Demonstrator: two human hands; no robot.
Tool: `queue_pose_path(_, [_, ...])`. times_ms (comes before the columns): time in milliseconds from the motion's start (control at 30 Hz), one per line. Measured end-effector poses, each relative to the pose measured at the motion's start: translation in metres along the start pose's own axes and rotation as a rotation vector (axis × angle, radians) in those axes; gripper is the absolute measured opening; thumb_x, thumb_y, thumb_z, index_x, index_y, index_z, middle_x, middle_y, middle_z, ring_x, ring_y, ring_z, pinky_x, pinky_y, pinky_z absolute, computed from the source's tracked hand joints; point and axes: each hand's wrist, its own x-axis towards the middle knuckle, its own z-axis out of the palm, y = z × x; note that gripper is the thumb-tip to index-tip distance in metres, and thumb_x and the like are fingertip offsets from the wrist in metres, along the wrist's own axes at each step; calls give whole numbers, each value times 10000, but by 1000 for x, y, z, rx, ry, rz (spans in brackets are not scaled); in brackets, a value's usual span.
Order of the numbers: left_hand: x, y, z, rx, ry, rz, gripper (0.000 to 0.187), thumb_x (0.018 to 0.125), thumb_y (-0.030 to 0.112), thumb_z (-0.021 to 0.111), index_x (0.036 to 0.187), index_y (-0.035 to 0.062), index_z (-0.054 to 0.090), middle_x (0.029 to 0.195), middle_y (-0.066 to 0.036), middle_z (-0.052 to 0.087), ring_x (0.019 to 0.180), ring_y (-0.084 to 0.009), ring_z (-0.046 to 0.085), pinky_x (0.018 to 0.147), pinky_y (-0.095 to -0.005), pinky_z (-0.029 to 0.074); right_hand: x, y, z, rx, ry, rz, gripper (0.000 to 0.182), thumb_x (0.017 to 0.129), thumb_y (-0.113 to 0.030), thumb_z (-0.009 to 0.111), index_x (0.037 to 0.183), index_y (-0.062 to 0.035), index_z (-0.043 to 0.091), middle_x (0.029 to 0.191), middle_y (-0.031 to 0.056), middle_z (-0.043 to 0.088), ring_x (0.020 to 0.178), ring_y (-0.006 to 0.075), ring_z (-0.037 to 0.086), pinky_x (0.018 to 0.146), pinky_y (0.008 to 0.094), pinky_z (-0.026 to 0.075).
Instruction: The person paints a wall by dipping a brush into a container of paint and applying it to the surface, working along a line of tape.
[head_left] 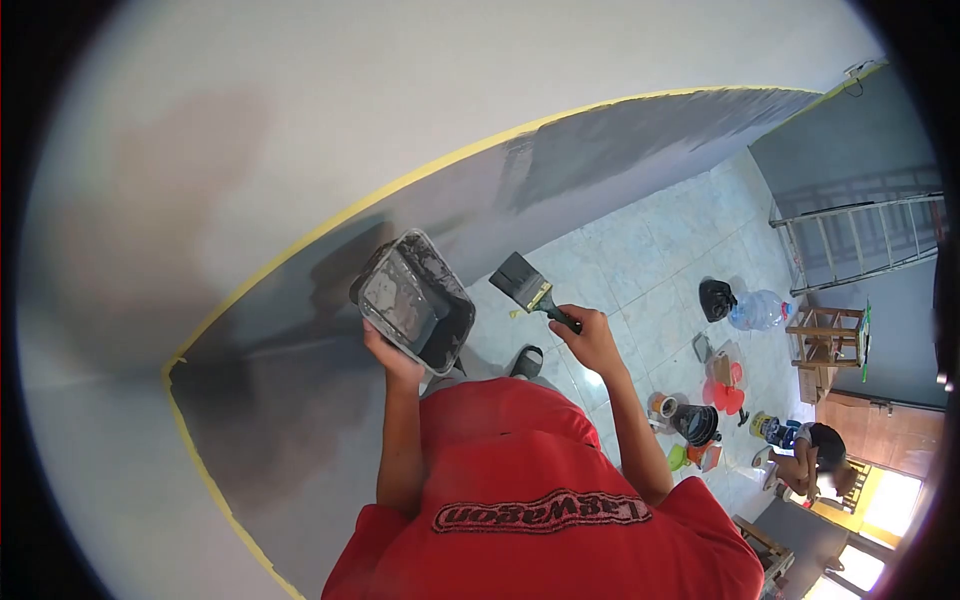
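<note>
My left hand [392,355] grips a clear plastic paint container [455,335] by its lower side, and the container is tilted with grey paint smeared over its inside. In my right hand [588,338] is a paintbrush [523,283], held by its dark handle, its wide bristles coated in dark grey and pointing toward the container. A gap separates the bristles from the container. Beyond both hands stands a wall whose grey-painted part [600,145] is bordered by yellow masking tape [440,163]; the grey is patchy, darker in some places.
On the tiled floor [650,250] to the right are a black bag [715,299], a large water bottle [760,310], a black bucket [696,424] and red items [725,390]. A ladder [860,240] and wooden stool [828,335] stand farther off. Another person [815,462] crouches at the far right.
</note>
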Motion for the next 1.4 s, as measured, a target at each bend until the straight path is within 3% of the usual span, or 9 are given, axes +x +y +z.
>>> queue_pose_path(100, [-1,-4,-6,81,-36,2,704,992,574,328,1450,48,418,1416,-131,493,1287,-286,504,1073,-418,417,-10,-44,-17,14,13,38,234,862,-126,696,1046,17,680,697,187,633,578,236,569,607,349,467])
queue_pose_path(200, [3,-7,-2,128,-2,-67,694,999,569,375,1427,27,444,1385,-124,520,1277,-257,508,1069,-383,408,-14,-71,-32,98,-74,76,219,867,-110,696,1057,-4,674,712,191,646,601,266,606,613,347,477])
queue_pose_path(333, [5,-4,2,287,50,-278,648,1007,543,433,1372,12,499,1325,-115,566,1218,-226,544,1043,-346,415,-18,-90,-37,-1,-140,-44,213,849,-89,705,1051,-25,680,770,198,678,689,335,661,650,380,505])
queue_pose_path(400, [8,-11,-3,270,8,-341,597,1017,530,442,1289,11,557,1229,-108,621,1110,-192,599,972,-325,458,-18,-86,-34,-89,-177,-122,227,834,-84,710,1054,-32,691,807,193,695,743,359,677,675,402,518])
queue_pose_path(500, [3,-4,15,355,-54,-384,552,1029,507,438,1221,15,599,1123,-96,669,989,-162,646,882,-310,507,-17,-80,-32,-131,-210,-131,250,813,-77,709,1060,-39,708,847,176,709,775,371,673,706,421,523])
queue_pose_path(633, [5,-5,19,373,-136,-506,538,1040,488,423,1193,18,637,1063,-85,699,937,-154,668,859,-306,525,-16,-71,-27,-160,-216,-173,254,811,-79,739,1059,-25,733,844,171,727,736,316,704,680,368,540])
queue_pose_path(933, [5,-23,12,429,-164,-556,559,1052,496,400,1221,19,637,1119,-81,691,992,-147,654,909,-283,497,-16,-73,-21,-198,-309,-73,239,808,-107,746,1035,-33,743,863,175,731,775,342,706,717,387,548])
queue_pose_path(1400, [0,-30,20,464,-180,-576,575,1063,485,377,1240,-3,626,1108,-81,692,976,-139,657,882,-278,512,-20,-63,-17,-237,-299,-76,230,804,-123,754,1018,-38,740,832,173,727,761,357,696,704,403,542])
